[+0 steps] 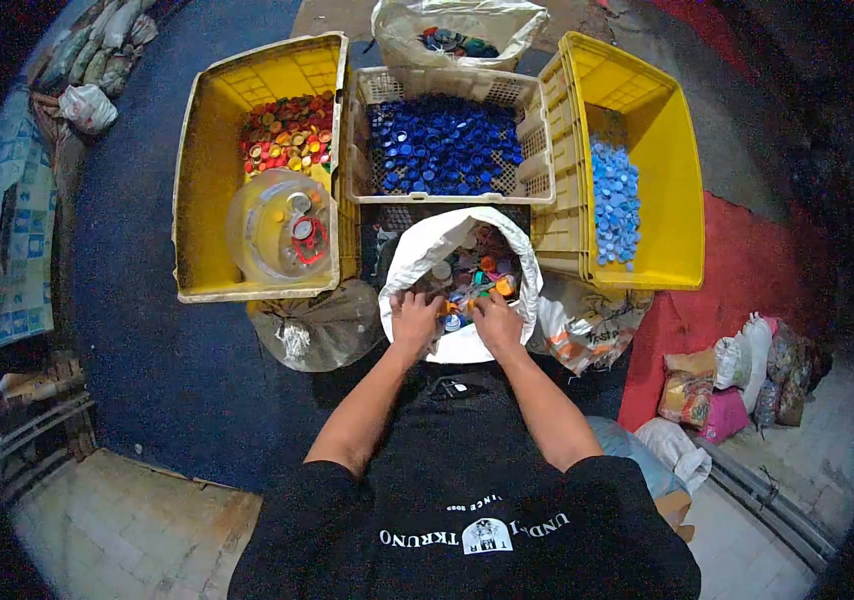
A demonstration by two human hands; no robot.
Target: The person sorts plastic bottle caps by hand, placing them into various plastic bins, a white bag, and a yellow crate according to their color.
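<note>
A white sack [410, 262] with its rim rolled open stands right in front of my body, holding mixed plastic bottle caps [465, 272] of many colours. Both of my hands reach over its near edge into the caps. My left hand [415, 320] is closed, its fingertips pressed together at an orange cap. Close beside it, my right hand [499, 322] is also closed, fingers curled down among the caps; what they hold is partly hidden. Between the hands lies a blue-and-white cap [452, 323]. An orange cap [504, 287] sits just beyond my right fingers.
Beyond the sack is a white crate [355, 135] of dark blue caps. A yellow bin [209, 130] at left holds red and yellow caps and a clear round container [252, 235]. Another yellow bin [675, 200] at right holds light blue caps. Another sack [517, 25] stands behind.
</note>
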